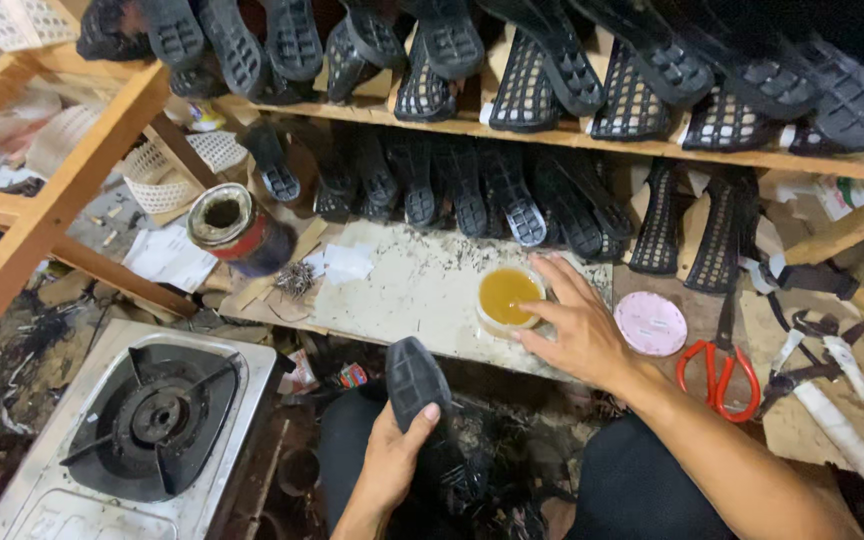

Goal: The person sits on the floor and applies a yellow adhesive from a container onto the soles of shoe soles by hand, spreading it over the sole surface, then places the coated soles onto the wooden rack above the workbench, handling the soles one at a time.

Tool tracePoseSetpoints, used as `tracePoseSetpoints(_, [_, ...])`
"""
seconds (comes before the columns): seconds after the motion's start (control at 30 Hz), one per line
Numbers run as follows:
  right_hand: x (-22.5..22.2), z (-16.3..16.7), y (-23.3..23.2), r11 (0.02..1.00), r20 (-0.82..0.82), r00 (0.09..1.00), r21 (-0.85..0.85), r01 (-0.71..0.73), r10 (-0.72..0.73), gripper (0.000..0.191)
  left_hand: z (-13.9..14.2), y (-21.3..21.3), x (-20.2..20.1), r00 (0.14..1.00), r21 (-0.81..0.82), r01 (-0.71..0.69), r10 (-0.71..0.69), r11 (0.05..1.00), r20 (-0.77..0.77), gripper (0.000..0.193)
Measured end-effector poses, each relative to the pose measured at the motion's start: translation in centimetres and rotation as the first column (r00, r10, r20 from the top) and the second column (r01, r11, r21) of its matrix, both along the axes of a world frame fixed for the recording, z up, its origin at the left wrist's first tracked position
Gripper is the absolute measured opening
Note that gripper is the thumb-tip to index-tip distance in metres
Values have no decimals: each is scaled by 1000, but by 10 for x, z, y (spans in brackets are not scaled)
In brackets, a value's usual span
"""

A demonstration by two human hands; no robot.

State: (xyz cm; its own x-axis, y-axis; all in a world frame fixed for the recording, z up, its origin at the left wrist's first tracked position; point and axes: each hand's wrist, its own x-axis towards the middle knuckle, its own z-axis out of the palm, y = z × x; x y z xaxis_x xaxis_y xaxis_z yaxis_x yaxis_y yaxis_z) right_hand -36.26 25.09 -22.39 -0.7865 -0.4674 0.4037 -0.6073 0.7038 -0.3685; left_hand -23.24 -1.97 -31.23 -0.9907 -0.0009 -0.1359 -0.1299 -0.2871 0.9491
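1. The left hand (392, 465) at six o'clock grips a black shoe sole (414, 382).
2. The right hand (580, 328) at three o'clock rests spread fingers on the yellow glue cup (508, 297), on the board (422, 290).

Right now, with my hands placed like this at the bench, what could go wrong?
1. Your right hand touches the small open cup of yellow liquid, which sits close to the front edge of the work board; a nudge might spill it onto your lap.
2. The orange-handled scissors lie just beside your right wrist and could be knocked off.
3. The black shoe sole in your left hand could bump the cup if raised.
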Motion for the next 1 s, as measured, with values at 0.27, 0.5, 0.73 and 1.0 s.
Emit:
tracePoseSetpoints(0.27, [52,9,-11,956,167,959,-223,-188,228,24,26,14,-14,972,393,122,-189,911,137,39])
tracePoseSetpoints(0.5, [61,22,-20,940,-133,941,-109,-324,310,47,45,22,-12,950,431,226,-295,874,100,41])
tracePoseSetpoints(0.73, [56,24,-16,925,-102,946,-201,-324,309,48,50,24,-7,951,200,301,-310,932,14,41])
tracePoseSetpoints(1.0, [79,11,-24,937,-213,931,-126,-326,295,49,37,25,-20,984,257,156,-174,954,46,37])
